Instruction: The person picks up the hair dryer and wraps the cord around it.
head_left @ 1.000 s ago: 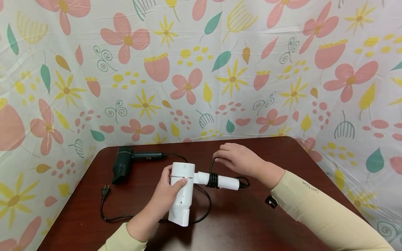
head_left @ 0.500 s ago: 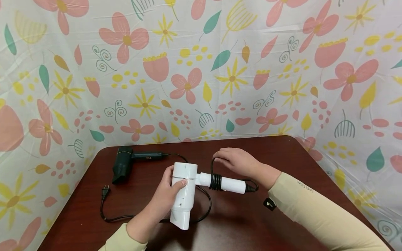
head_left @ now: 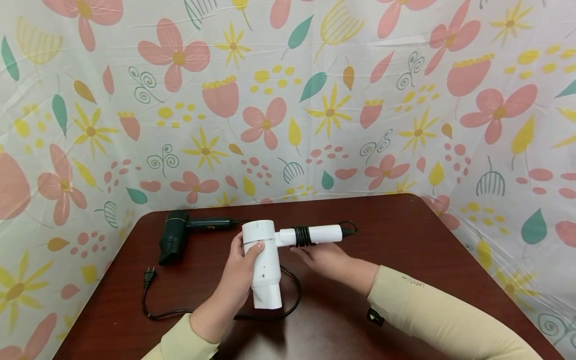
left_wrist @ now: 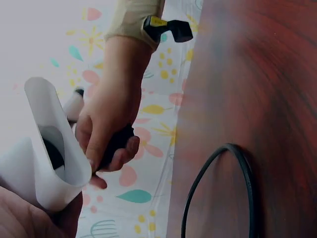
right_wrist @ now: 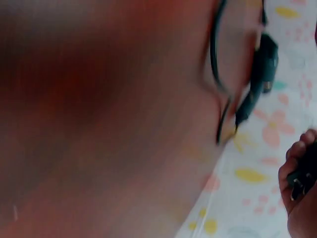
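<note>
My left hand (head_left: 236, 272) grips the barrel of a white hair dryer (head_left: 267, 265), thumb across its front. The dryer is held above the table, nozzle toward me and handle pointing right. Several turns of black cord (head_left: 302, 236) are wound round the handle. My right hand (head_left: 330, 261) is just below and behind the handle, its fingertips partly hidden there. In the right wrist view its curled fingers hold a black plug (right_wrist: 303, 178) with metal prongs. The left wrist view shows the nozzle opening (left_wrist: 54, 153) beside the right hand (left_wrist: 111, 111).
A dark green hair dryer (head_left: 174, 237) lies at the back left of the brown table (head_left: 382, 220). Its black cord (head_left: 299, 295) loops under the held dryer, ending in a two-pin plug (head_left: 149, 276) at the left. A floral curtain (head_left: 288, 100) stands behind.
My right hand has moved from above the handle to below and behind it. The white hair dryer has risen slightly, its handle now tilting up a little. The dark dryer stays put.
</note>
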`<state>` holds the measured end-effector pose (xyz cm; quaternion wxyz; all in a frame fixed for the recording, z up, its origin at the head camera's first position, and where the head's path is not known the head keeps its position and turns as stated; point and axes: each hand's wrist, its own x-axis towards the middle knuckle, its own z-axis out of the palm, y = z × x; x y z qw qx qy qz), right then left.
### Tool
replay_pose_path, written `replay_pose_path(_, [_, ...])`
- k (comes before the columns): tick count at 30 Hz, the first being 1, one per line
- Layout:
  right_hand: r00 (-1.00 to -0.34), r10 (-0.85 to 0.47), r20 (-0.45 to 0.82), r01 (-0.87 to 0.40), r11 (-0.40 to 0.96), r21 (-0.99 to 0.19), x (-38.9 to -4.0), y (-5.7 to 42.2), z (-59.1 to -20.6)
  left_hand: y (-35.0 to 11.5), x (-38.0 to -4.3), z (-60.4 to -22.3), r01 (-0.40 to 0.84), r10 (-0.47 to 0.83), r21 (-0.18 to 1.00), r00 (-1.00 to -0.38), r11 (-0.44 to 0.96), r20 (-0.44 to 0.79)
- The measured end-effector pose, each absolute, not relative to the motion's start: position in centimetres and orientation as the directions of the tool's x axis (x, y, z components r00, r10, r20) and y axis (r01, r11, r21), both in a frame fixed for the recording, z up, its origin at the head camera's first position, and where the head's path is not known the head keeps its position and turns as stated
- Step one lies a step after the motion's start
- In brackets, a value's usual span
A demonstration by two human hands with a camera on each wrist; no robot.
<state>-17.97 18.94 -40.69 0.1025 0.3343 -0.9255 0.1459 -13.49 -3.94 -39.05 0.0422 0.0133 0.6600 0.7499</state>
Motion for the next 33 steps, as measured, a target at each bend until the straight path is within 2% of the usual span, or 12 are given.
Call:
replay_pose_path(3, [-0.718,-0.602,0.349,-0.672,0.73,-0.123,-17.2,17.4,-41.3,-3.6,-14.0,-39.3,-0.033,0.037,0.994,-0.999,-0.108,-0.029])
replay_pose_path(7, [-0.72,-0.619,0.312,-0.671,0.736,-0.088,-15.4,16.2,-40.6,-3.5,-14.5,-39.7,0.009,-0.007,0.998,-1.0,-0.054,0.009])
replay_pose_path(10, [-0.686,-0.633,0.358,-0.672,0.741,0.023,-14.6,16.2,-39.6,-3.7,-14.6,-39.7,0.02,-0.014,1.0,-1.0,-0.003,0.02])
replay_pose_path(13, [-0.613,-0.646,0.455,-0.667,0.732,0.14,-14.3,16.6,-38.5,-3.9,-14.6,-39.6,0.01,-0.002,0.999,-1.0,0.035,0.01])
replay_pose_path(18, [-0.468,-0.693,0.549,-0.692,0.673,0.26,-14.4,17.5,-36.9,-4.0,-14.5,-39.5,-0.006,0.012,0.996,-1.0,0.09,-0.007])
replay_pose_path(22, [-0.376,-0.736,0.563,-0.715,0.617,0.33,-14.6,17.6,-36.2,-4.0,-14.4,-39.5,-0.002,0.036,0.993,-0.999,0.119,-0.006])
replay_pose_path(26, [-0.31,-0.785,0.536,-0.745,0.551,0.377,-14.8,17.3,-36.1,-3.7,-14.3,-39.7,-0.003,0.076,0.995,-0.997,0.103,-0.01])
replay_pose_path(31, [-0.265,-0.835,0.483,-0.754,0.492,0.435,-15.0,17.0,-36.2,-3.6,-14.3,-39.9,-0.028,0.12,0.996,-0.992,0.085,-0.038])
replay_pose_path(33, [-0.262,-0.835,0.484,-0.764,0.486,0.425,-15.3,17.0,-36.1,-3.7,-14.3,-39.9,-0.039,0.133,0.995,-0.99,0.086,-0.051])
